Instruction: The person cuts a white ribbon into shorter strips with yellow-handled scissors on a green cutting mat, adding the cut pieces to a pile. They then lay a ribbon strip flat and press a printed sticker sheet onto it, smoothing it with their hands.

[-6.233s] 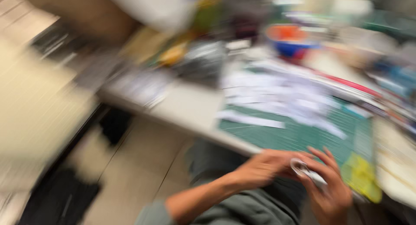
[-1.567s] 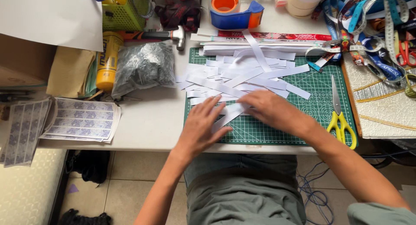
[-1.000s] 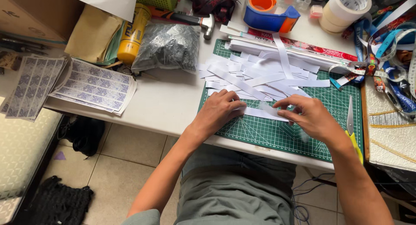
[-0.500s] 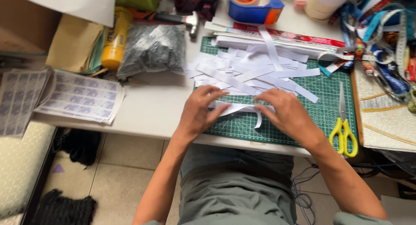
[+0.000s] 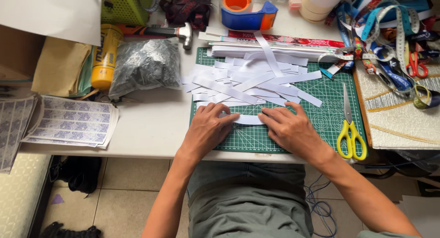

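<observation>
Left hand (image 5: 207,128): I am pressing its fingers flat on one end of the white paper strip (image 5: 247,119).
Right hand (image 5: 289,128): flattening the other end, pinching nothing.
Strip: lying on the green cutting mat (image 5: 321,114), just below the strip pile (image 5: 247,82).
Risk: I judge a sliding palm could be creasing it or scattering the pile.

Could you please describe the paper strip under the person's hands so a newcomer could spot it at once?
On the green cutting mat, below the heap of white strips, one white strip lies flat. Unlike the others, it is pinned between the left hand and right hand.
</observation>
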{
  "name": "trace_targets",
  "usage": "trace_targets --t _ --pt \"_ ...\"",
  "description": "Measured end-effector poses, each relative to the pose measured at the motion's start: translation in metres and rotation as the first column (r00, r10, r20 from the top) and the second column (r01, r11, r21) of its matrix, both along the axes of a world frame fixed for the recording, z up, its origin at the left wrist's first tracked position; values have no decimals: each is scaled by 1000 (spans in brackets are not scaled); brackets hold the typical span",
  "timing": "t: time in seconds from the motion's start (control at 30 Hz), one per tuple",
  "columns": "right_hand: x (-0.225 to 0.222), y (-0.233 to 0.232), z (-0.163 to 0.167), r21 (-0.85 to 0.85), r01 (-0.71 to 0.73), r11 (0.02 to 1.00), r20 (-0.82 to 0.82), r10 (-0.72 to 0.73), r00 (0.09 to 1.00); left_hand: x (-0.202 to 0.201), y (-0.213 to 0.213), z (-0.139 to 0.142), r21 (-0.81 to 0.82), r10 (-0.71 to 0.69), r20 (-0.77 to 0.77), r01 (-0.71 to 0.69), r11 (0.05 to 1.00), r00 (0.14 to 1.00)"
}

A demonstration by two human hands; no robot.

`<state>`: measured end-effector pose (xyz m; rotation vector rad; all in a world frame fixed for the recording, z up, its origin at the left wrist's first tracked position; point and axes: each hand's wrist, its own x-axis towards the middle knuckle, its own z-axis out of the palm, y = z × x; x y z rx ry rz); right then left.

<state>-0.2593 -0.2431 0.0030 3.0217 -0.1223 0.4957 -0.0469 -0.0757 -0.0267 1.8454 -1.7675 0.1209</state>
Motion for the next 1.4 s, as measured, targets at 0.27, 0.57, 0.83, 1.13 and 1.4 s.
trace_targets --t 0.27,0.57,0.83,1.13,1.4 --pt "5 4 -1 333 146 931 18 -161 987 -1 0 11 15 -24 -96 26 1000 995" --pt "15 -5 0 445 143 884 -88 -115 989 3 -5 19 62 -52 -230 68 996 972" --pt "-14 14 -5 314 119 942 80 -151 985 -3 7 14 -85 -16 -198 -1 996 980" --pt "-21 16 -15 790 240 564 -112 -253 961 11 27 15 190 122 -485 -32 981 866" --pt "-13 30 -22 435 190 880 145 -277 950 20 41 30 335 309 -295 -205 920 904"
